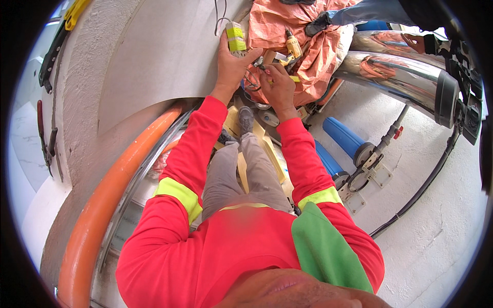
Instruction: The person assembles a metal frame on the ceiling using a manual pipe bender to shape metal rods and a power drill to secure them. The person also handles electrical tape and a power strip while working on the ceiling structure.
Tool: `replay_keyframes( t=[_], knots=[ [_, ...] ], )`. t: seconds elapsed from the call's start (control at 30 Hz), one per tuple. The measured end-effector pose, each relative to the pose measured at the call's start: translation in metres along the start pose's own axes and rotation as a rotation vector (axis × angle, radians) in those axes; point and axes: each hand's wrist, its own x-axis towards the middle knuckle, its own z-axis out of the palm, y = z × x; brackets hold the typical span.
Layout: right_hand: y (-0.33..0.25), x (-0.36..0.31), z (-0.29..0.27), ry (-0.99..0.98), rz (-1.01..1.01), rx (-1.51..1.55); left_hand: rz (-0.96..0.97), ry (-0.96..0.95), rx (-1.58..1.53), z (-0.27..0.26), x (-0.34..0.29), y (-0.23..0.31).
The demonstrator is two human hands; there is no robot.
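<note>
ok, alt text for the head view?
Seen from above, a person in red sleeves holds a yellow-banded device in the left hand; the right hand works a small tool by orange sheeting and chrome pipes.

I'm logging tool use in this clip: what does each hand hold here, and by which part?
The left hand grips a yellow-and-grey handheld device by its lower end. The right hand pinches a thin yellow-handled tool near its tip.
</note>
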Motion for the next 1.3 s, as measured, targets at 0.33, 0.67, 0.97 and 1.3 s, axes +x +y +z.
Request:
replay_keyframes(
  t=[0.33,0.67,0.97,1.3],
  knots=[
    [-0.001,0.003,0.001,-0.118,0.362,0.729,-0.238,0.115,-0.217,0.006,0.002,0.003],
    [0.003,0.018,-0.012,-0.283,0.385,0.932,-0.112,-0.176,-0.290,-0.006,-0.001,0.020],
    [-0.014,0.029,-0.013,-0.109,0.187,0.505,-0.022,0.017,-0.068,0.006,0.005,0.013],
    [-0.022,0.027,-0.014,-0.109,0.228,0.297,0.018,0.101,0.026,0.007,0.007,0.012]
  ],
)
